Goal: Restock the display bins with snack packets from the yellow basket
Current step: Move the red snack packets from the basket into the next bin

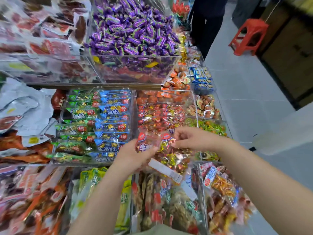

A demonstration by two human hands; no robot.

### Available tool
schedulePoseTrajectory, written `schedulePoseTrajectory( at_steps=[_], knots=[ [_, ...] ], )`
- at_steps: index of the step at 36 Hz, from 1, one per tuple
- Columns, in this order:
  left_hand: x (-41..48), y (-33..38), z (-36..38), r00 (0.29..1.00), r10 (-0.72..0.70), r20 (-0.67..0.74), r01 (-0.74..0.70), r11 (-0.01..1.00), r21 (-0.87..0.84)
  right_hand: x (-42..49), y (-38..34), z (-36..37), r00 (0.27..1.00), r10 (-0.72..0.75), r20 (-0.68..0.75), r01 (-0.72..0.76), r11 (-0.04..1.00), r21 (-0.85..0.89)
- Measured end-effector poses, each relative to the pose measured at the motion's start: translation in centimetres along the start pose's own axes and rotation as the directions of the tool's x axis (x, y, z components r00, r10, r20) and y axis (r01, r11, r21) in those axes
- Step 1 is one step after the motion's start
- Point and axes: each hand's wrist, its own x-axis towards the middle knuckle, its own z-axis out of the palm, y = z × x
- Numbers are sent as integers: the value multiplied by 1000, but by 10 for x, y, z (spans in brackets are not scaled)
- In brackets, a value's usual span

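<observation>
A bundle of red snack packets (172, 158) was gripped in the left hand (133, 156) over the front of the red-packet bin (194, 107); one packet was pinched by the right hand (191, 138). With so loose a hold, packets could be dropped outside it

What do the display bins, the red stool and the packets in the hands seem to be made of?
Display bins: clear rigid plastic, probably acrylic; contents show through, edges glint.
Red stool: moulded plastic, it seems; one even glossy red.
Held packets: thin glossy film, partly transparent, crinkled with bright reflections.
</observation>
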Motion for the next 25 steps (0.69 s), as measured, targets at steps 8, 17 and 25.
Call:
schedulePoseTrajectory(
  at_steps=[8, 17, 25],
  knots=[
    [-3, -14, -27, 978, 12, -209, -26, 997, -67, 3, 20, -27, 913, 313, -263, -338, 940, -55],
    [1, -14, -26, 989, -19, -149, -8, 984, -176, 59, -1, -6, 916, 400, -33, -247, 496, -832],
    [3, -18, -34, 993, -22, -119, -8, 971, -240, 79, 14, -9, 897, 441, -32, -271, 491, -828]
  ],
)
